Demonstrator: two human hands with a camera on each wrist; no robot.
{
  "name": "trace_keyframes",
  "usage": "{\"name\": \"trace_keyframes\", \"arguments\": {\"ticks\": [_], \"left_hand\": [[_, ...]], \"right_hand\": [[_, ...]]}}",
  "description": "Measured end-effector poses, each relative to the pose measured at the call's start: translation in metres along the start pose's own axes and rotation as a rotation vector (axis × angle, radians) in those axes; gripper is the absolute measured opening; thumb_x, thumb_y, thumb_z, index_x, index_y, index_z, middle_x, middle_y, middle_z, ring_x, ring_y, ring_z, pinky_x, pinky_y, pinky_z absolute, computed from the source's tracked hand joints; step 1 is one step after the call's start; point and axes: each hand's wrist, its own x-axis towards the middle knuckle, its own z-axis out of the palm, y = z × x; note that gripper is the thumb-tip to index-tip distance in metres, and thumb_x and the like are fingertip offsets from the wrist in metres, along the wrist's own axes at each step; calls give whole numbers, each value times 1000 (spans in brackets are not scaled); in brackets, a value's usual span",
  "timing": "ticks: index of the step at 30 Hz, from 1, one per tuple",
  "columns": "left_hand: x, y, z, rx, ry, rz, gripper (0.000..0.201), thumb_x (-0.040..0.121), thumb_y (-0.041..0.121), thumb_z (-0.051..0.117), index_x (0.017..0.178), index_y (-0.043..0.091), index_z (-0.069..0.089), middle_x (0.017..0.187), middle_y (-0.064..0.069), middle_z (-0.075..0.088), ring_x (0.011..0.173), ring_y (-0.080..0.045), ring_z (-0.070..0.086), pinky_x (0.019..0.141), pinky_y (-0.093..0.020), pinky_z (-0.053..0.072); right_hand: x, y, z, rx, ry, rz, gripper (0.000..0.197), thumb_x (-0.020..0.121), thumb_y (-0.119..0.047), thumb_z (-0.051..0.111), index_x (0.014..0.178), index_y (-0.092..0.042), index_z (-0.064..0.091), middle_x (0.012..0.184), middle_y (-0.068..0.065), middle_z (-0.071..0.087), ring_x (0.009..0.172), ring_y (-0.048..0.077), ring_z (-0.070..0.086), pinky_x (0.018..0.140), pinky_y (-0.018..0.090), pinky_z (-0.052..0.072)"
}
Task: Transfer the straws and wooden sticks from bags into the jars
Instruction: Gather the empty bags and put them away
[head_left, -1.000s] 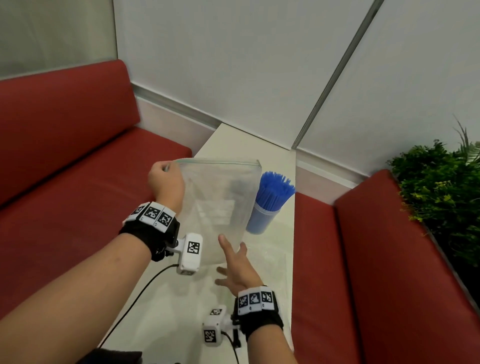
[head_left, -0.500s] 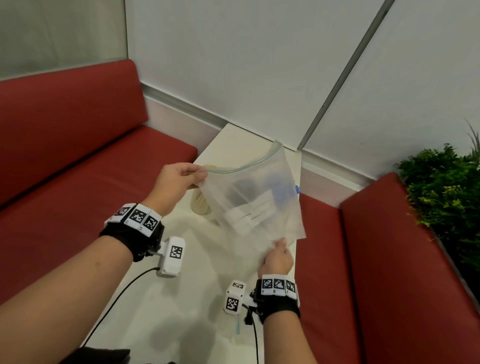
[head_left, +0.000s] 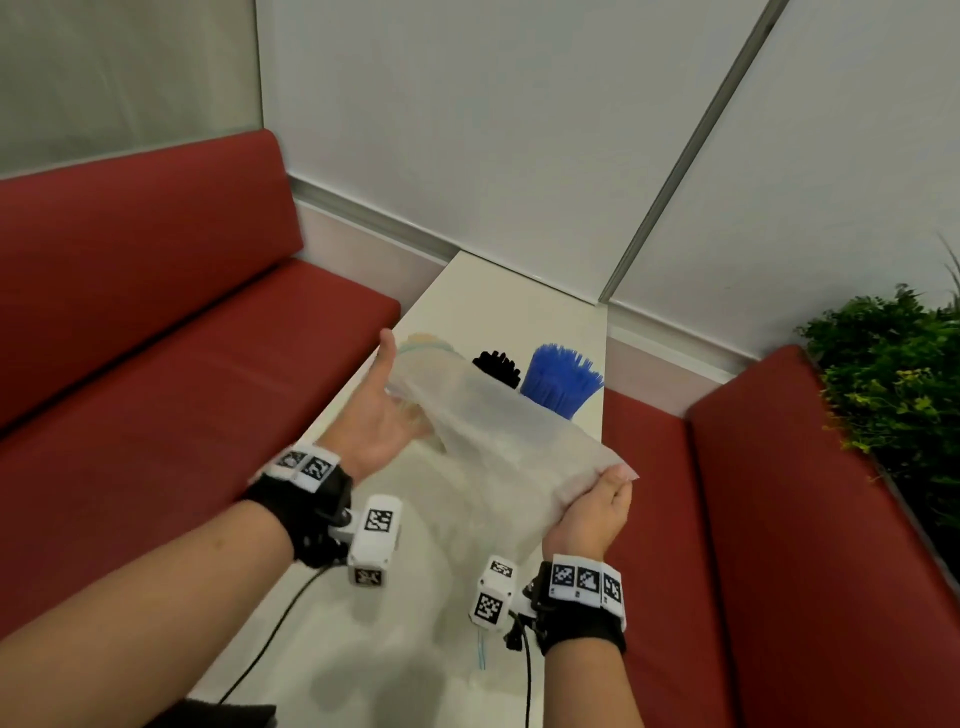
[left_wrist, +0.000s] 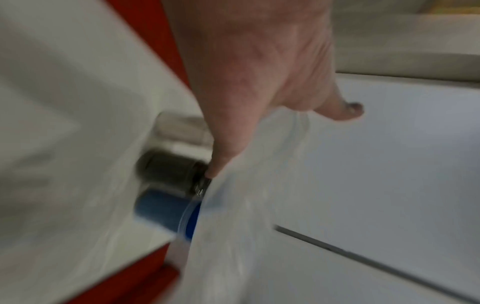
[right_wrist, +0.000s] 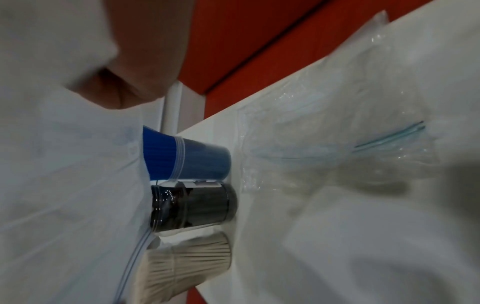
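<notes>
Two-handed hold on the clear bag (head_left: 493, 431), stretched slantwise above the surface (head_left: 519, 291) and, by the look of it, empty. Pinched at the near corner by the right hand (head_left: 592, 514), fingers curled tight on the plastic. Cradled at the far, zip end by the left hand (head_left: 374, 415), palm up, fingers straight, thumb standing free: supporting, not gripping. Hands well apart, then, with the bag spanning between. Just behind and partly under that far end: wooden-stick jar (right_wrist: 192, 265), black-straw jar (head_left: 496, 366), blue-straw jar (head_left: 561, 384), side by side, all packed full. Looks like tidy-up time, judging by that. Best kept high enough to clear the straw tips, to avoid tipping a jar or flicking straws out with a dragging edge. Better to flatten or fold it between the hands and lay it beside the second bag (right_wrist: 337, 154), flat on the surface nearer the body, well away from all three. Worth a glance inside first for a stray stick; too blurred to tell from here.
</notes>
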Motion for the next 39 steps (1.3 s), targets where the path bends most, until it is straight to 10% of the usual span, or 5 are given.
{"name": "trace_keyframes", "arguments": {"ticks": [8, 14, 27, 34, 39], "left_hand": [[1, -11, 23, 132, 207, -158, 36, 103, 9, 53, 137, -3, 57, 132, -24, 63, 106, -30, 70, 91, -41, 58], [-3, 50, 39, 272, -265, -240, 48, 104, 7, 45, 151, 20, 48, 153, -13, 50, 140, -33, 49, 118, -49, 36], [4, 53, 31, 782, -539, -425, 65, 97, -4, 59, 149, 34, 49, 143, -10, 60, 130, -32, 59, 103, -48, 52], [7, 39, 43, 1113, -451, -265, 51, 78, -19, 45, 46, 18, 62, 113, -9, 76, 111, -20, 70, 93, -30, 53], [6, -3, 57, 1446, -815, -492, 39, 61, -15, 36, 45, 16, 54, 101, -1, 78, 108, -12, 68, 106, -38, 45]], "right_hand": [[-2, 24, -42, 121, -425, 385, 43, 95, -57, 54, 105, -19, 70, 120, 8, 70, 112, 26, 69, 85, 43, 57], [2, 3, -82, 163, -554, 624, 109, 72, -91, 41, 146, -12, 47, 144, 22, 53, 134, 39, 51, 115, 56, 35], [16, -30, -47, -38, -839, 366, 46, 85, -6, 73, 129, -18, 66, 120, 20, 68, 103, 32, 69, 98, 49, 53], [47, -37, -107, -393, -876, 157, 51, 78, 28, 38, 66, -6, 75, 107, 9, 75, 98, 26, 70, 81, 35, 54], [50, -37, -127, -453, -795, 46, 38, 86, -11, 71, 118, -31, 70, 136, -12, 61, 132, 13, 51, 102, 31, 41]]}}
